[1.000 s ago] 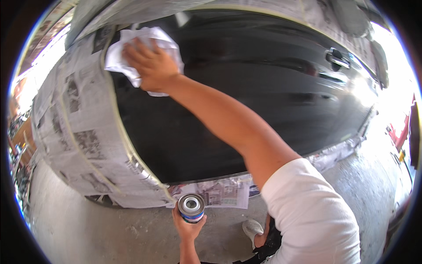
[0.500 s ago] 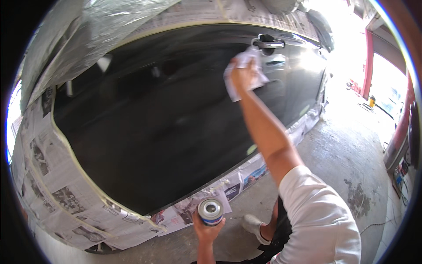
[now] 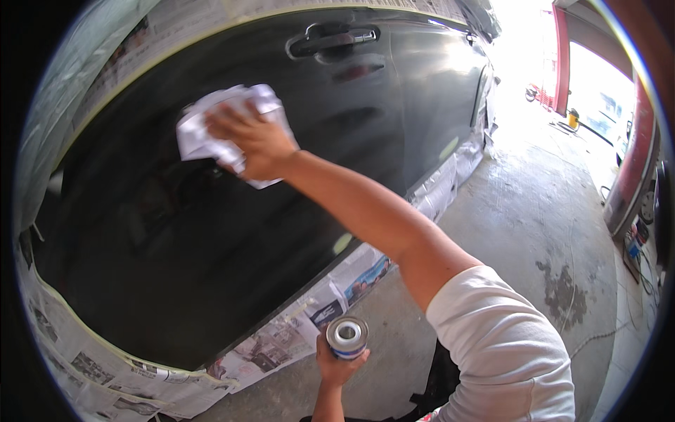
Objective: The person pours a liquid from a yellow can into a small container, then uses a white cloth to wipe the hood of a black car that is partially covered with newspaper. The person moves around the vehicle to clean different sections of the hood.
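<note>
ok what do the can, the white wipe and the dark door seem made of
Can: probably metal; its rimmed top is silvery and shiny.
White wipe: thin, matte paper or cloth; its edges crease, but blur leaves which open.
Dark door: likely painted metal, smooth with soft reflections; the coating hides what lies beneath.

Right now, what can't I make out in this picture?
Head view, hidden: the patch of dark car door under the white cloth.
Head view, blurred: fingertips of the right hand.
Head view, too small: whatever is inside the can.
Head view, hidden behind the can: part of the left hand.
</note>
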